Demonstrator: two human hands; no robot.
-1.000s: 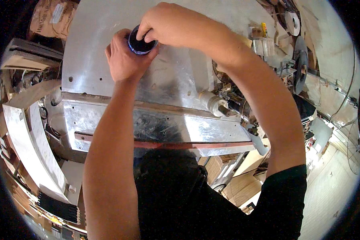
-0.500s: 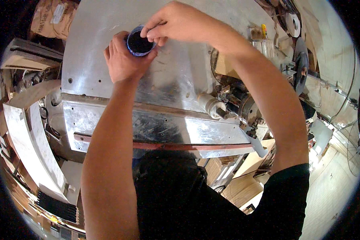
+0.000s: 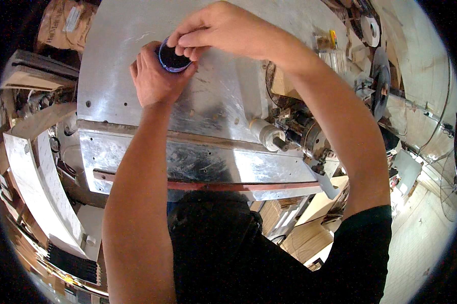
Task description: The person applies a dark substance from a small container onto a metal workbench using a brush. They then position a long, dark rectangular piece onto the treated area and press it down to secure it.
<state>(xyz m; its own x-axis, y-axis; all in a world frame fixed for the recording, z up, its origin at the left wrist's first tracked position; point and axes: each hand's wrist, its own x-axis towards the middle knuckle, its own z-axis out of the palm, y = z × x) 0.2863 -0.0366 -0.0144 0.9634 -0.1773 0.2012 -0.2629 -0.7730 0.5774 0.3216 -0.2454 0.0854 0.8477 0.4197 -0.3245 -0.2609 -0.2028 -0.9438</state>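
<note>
Beyond the red strip along the near edge of the metal surface, my left hand curls around a blue-rimmed cup, fingers and thumb closed on its side; whether its base rests on the surface, I cannot tell. Over the cup's dark mouth, my right hand bends with thumb and fingertips drawn close together; whether they hold anything is hidden. The step looks like fingertip work at the rim; the next move calls for a steady cup.

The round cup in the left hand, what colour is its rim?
The rim is bluish-purple, seen best in the head view.
</note>
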